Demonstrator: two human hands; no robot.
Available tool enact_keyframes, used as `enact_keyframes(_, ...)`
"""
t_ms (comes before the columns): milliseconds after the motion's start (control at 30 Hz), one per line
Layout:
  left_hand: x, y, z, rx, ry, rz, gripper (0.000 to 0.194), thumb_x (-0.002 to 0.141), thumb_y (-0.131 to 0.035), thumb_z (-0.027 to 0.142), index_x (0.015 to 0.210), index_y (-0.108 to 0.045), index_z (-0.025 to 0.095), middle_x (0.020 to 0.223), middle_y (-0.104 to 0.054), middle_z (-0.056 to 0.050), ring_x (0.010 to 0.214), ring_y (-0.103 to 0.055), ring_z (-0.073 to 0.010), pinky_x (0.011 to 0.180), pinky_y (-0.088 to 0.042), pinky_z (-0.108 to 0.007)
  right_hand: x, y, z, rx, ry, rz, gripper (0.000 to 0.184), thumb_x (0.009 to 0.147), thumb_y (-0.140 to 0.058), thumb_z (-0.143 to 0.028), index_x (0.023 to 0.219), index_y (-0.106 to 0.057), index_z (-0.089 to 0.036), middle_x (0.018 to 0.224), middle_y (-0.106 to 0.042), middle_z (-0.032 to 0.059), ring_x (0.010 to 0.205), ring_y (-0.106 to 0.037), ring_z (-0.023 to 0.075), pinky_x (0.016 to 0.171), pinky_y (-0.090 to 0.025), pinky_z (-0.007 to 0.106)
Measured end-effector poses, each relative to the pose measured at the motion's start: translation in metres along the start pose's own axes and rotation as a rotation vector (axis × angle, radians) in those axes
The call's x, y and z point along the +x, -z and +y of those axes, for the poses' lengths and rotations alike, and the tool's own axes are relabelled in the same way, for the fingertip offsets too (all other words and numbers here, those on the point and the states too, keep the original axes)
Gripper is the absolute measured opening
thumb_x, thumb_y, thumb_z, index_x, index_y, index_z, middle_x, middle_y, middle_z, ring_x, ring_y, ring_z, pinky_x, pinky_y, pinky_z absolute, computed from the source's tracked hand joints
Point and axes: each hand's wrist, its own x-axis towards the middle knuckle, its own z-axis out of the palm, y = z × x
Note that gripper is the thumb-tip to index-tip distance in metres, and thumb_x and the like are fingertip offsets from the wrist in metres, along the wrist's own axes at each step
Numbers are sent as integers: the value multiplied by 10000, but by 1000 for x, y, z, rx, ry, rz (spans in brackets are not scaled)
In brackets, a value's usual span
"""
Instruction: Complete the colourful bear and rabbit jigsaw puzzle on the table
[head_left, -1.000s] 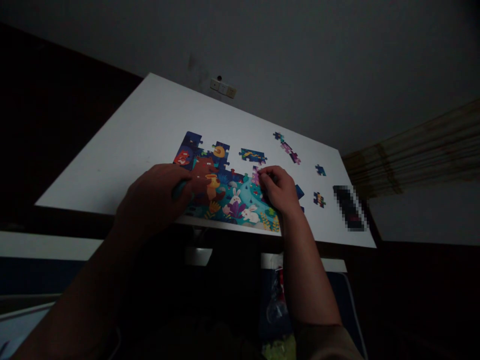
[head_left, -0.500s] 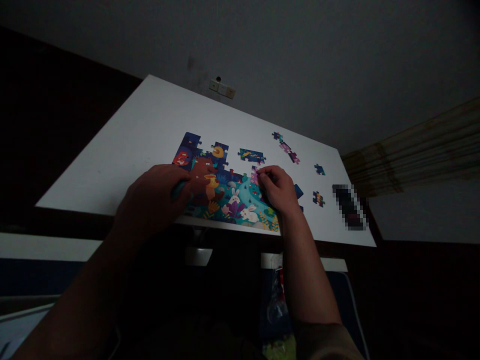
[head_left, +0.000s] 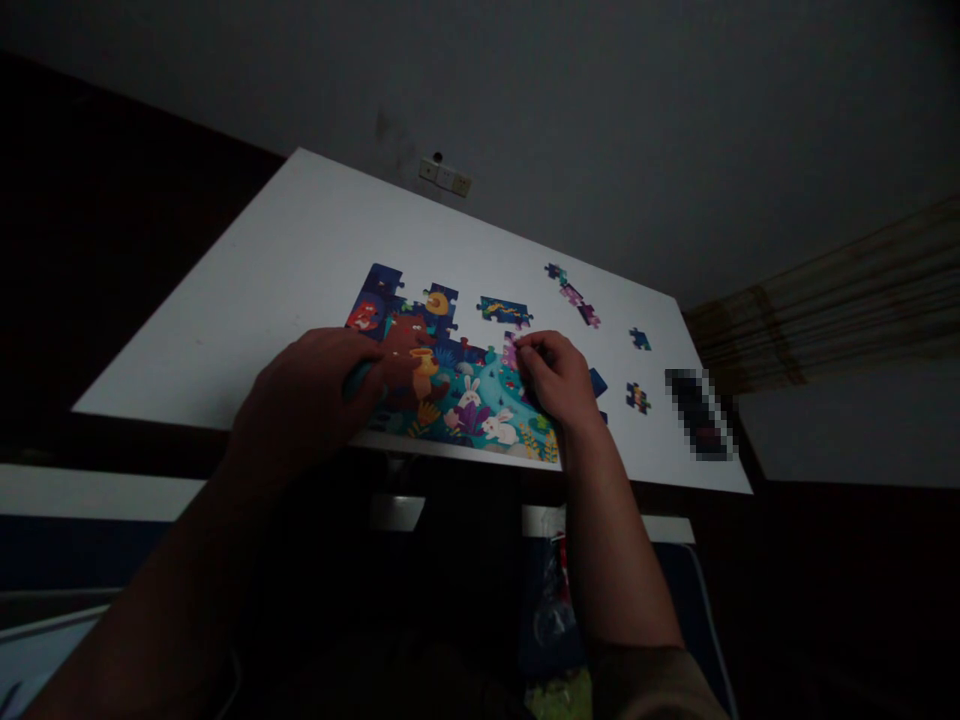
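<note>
A partly assembled jigsaw puzzle (head_left: 469, 395) lies at the near edge of the table, showing a brown bear, white rabbits and a teal stream. My left hand (head_left: 311, 390) rests on its left side, thumb and fingers apart, holding nothing visible. Over the right part, my right hand (head_left: 553, 372) has thumb and fingertips pinched at a pink puzzle piece (head_left: 511, 349) along the upper edge of the joined part. Whether that piece is fully seated I cannot tell. Just above lies a separate joined strip (head_left: 504, 310) with a yellow pattern.
Loose puzzle pieces lie right: a pink joined row (head_left: 579, 304), a blue-green piece (head_left: 640, 339), a multicoloured piece (head_left: 638, 398) and dark blue pieces (head_left: 597, 382) partly behind my right hand. A blurred dark object (head_left: 701, 415) sits at the white table's (head_left: 225, 270) right end.
</note>
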Motion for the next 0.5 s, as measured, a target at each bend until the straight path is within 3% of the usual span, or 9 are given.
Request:
enact_keyframes(367,-1,1,0,65,18,-27,309,1009,-468,402,1164,-670,227,1255,-703,-74,1221,-631,-310,1057,-491,-424,-1,0,0,0,-11,4,181,948,-560,-389,1019,-718,-334,1030,-736,55,1005,-670,329,833,-552,519)
enact_keyframes(500,0,2,2,49,23,-46,319,1008,-478,374,1168,-679,186,1258,-698,-106,1218,-623,-322,1061,-486,-452,-1,0,0,5,-2,2,181,950,-565,-382,1019,-723,-326,1047,-737,61,1010,-671,325,845,-552,519)
